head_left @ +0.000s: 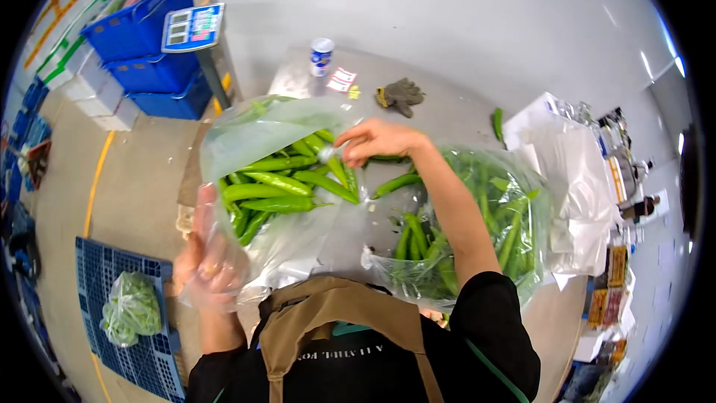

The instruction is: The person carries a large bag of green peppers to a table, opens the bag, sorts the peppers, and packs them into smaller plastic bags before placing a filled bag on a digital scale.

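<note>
A clear plastic bag (250, 138) lies open on the table with several long green peppers (272, 190) inside. My left hand (212, 261) grips the bag's near left side, its fingers partly covered by the film. At the far right edge of that opening, my right hand (380, 140) pinches the film with its fingertips. A second, larger clear bag (533, 209) of green peppers sits under and beside my right forearm, its mouth facing left. One loose green pepper (399, 183) rests on the table between the two bags.
On the table's far side are a blue-and-white can (321, 56), labels (341, 79) and a dark work glove (403, 95). A scale display (192, 27) rises at left before stacked blue crates (168, 93). A bagged green vegetable (133, 310) lies on a blue pallet (93, 269).
</note>
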The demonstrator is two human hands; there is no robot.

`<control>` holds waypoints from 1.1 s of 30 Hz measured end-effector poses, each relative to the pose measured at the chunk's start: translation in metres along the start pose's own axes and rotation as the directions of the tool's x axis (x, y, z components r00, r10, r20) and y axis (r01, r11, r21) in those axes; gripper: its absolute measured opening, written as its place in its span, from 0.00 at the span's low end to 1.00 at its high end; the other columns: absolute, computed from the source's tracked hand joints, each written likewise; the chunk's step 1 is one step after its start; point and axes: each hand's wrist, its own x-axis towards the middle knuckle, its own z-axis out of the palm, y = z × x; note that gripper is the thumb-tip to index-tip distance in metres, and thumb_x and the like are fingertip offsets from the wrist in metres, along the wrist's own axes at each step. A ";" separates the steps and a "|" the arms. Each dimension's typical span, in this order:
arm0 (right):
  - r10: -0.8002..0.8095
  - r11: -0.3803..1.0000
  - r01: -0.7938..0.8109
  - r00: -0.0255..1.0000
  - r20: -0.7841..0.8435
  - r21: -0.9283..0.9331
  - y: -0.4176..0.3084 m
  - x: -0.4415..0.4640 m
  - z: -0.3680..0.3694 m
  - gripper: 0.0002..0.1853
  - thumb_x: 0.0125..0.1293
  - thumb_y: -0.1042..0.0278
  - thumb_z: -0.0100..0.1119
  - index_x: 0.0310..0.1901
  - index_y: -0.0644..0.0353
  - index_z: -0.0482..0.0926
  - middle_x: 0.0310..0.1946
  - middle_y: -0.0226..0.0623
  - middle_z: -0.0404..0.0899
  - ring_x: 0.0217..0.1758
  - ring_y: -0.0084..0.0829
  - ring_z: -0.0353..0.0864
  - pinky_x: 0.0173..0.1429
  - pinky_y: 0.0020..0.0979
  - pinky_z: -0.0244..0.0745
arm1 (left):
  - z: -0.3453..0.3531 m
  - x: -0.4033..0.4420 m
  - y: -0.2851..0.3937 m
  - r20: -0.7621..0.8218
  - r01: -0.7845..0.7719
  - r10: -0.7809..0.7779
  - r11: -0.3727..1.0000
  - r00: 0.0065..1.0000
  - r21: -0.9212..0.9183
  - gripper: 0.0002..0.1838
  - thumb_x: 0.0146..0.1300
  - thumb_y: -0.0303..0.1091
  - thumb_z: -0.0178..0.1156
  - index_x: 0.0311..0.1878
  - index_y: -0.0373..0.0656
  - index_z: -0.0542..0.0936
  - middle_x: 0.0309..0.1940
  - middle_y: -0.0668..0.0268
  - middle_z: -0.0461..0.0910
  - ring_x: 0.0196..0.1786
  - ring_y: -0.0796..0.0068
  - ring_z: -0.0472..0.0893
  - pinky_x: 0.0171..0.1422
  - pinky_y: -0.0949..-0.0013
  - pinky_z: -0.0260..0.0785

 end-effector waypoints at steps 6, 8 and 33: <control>-0.066 0.651 -0.423 0.796 -0.602 -0.631 0.135 -0.031 -0.076 0.49 0.40 0.69 0.71 0.67 0.55 0.56 0.60 0.51 0.63 0.60 0.43 0.69 0.64 0.41 0.65 | -0.005 0.011 -0.006 0.061 0.015 -0.014 1.000 0.998 -0.012 0.28 0.72 0.34 0.42 0.72 0.46 0.48 0.13 0.70 0.60 0.06 0.87 0.54 0.08 0.80 0.43; -0.034 0.492 -0.530 0.781 -0.624 -0.690 0.169 -0.021 -0.083 0.53 0.39 0.69 0.69 0.70 0.50 0.51 0.62 0.51 0.58 0.65 0.45 0.61 0.65 0.44 0.61 | -0.008 0.014 -0.005 0.075 0.021 -0.019 1.000 0.997 -0.019 0.28 0.72 0.34 0.41 0.72 0.46 0.48 0.13 0.70 0.60 0.06 0.87 0.54 0.07 0.80 0.42; -0.247 0.274 -0.530 0.767 -0.592 -0.802 0.203 0.030 -0.099 0.26 0.37 0.63 0.65 0.45 0.51 0.78 0.37 0.42 0.78 0.42 0.44 0.78 0.48 0.48 0.67 | -0.004 0.016 -0.014 -0.090 0.021 -0.010 0.992 0.996 0.122 0.27 0.70 0.34 0.47 0.71 0.45 0.55 0.14 0.70 0.58 0.08 0.85 0.48 0.11 0.77 0.41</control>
